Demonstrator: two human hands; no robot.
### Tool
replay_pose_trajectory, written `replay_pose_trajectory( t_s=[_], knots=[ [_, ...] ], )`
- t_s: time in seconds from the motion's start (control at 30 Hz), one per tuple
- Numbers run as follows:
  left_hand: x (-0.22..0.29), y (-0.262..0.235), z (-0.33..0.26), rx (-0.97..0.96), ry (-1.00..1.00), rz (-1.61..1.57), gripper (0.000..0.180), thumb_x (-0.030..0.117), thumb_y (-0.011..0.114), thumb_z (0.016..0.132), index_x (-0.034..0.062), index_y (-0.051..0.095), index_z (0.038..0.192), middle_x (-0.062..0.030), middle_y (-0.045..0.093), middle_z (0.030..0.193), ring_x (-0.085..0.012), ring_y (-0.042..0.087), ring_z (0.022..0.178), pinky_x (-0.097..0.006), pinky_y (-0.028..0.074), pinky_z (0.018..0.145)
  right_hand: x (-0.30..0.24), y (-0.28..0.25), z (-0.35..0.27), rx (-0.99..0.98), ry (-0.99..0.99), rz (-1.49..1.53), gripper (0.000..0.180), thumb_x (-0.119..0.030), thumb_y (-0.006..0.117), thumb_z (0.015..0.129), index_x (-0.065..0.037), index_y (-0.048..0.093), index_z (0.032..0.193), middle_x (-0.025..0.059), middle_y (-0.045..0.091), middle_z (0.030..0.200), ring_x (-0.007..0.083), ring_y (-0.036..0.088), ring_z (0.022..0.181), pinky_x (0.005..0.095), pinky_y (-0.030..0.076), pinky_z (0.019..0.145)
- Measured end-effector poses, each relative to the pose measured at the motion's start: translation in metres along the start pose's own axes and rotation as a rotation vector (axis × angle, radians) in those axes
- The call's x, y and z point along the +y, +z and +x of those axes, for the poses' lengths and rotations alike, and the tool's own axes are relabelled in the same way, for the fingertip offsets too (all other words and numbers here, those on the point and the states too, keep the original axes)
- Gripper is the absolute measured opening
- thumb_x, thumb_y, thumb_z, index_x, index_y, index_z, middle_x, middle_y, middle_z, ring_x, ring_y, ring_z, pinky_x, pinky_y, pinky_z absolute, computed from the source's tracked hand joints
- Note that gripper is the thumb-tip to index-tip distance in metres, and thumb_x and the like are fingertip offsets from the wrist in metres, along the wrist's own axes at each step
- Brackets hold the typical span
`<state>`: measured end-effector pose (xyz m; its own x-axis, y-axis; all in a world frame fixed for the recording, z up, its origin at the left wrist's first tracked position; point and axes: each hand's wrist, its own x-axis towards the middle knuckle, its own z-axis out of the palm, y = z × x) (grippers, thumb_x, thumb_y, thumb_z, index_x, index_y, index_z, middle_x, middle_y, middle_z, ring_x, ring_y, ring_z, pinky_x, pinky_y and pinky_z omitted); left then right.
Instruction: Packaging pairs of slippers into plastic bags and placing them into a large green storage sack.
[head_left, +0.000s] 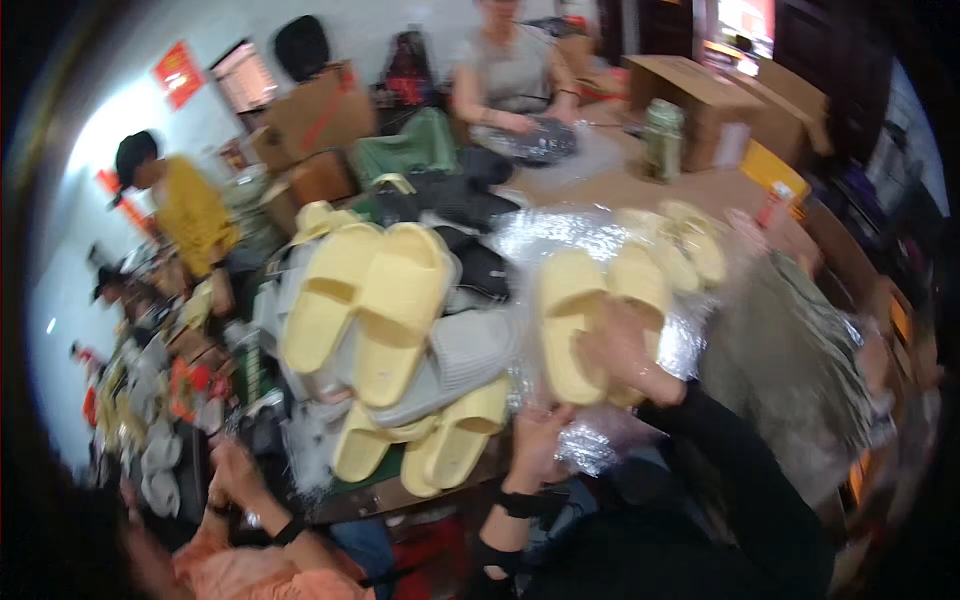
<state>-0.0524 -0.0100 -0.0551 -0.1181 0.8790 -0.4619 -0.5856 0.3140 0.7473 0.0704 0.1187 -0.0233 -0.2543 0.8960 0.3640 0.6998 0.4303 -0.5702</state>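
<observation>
2 bare hands at the near side of the clear plastic wrap (683, 345). Left hand (540, 445) just off its near edge, fingers partly bent close to a heel; cannot tell whether gripping anything. Right hand (628, 352) over its middle, fingers loosely spread, visibly closed on nothing, laid across 1 pair of pale-yellow slide sandals (563, 325).

Side by side on the wrap, soles down: open heels toward the wearer, toes away, long axes running near to far and almost parallel.

Probably light for such bulk; moulded foam by the look, springy rather than stiff, hardly fragile. Likely easy to grip, yet apt to skid on the glossy film. Best taken by the broad straps, thumb tucked into the opening, or by both inner edges pinched together.

Left of the wrap, a heap of more pale-yellow slides (400, 310) over grey slides (475, 345). Right of it, crumpled grey-green sheeting (785, 360). At its far right part, another pale-yellow pair (695, 245). Beyond it, a greenish jar (663, 140), then an open cardboard box (690, 85).
</observation>
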Motion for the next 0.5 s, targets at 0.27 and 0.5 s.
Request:
replay_pose_trajectory(
  t_s=[0.27, 0.5],
  knots=[
    [-0.023, -0.014, 0.021, -0.146, -0.007, -0.062, 0.022, -0.003, 0.057, 0.083, -0.0054, 0.053, 0.104, -0.0110, 0.061, 0.088, -0.0153, 0.058, 0.075, -0.025, 0.047, 0.065, 0.043, -0.003, -0.034, -0.364, -0.104, -0.237, 0.063, -0.046, 0.058, 0.078, -0.020, 0.041, 0.133, 0.0302, 0.033, 0.132, 0.0506, 0.031, 0.124, 0.0604, 0.026, 0.096],
    [-0.027, -0.009, 0.015, -0.089, -0.021, 0.070, 0.027, -0.006, 0.056, 0.081, -0.0074, 0.053, 0.107, -0.0094, 0.060, 0.083, -0.0141, 0.056, 0.065, -0.025, 0.047, 0.062, 0.038, -0.008, -0.070, -0.328, -0.259, -0.295, 0.078, -0.054, 0.063, 0.073, -0.022, 0.035, 0.138, 0.0242, 0.030, 0.140, 0.0461, 0.028, 0.128, 0.0641, 0.018, 0.099]
  ],
)
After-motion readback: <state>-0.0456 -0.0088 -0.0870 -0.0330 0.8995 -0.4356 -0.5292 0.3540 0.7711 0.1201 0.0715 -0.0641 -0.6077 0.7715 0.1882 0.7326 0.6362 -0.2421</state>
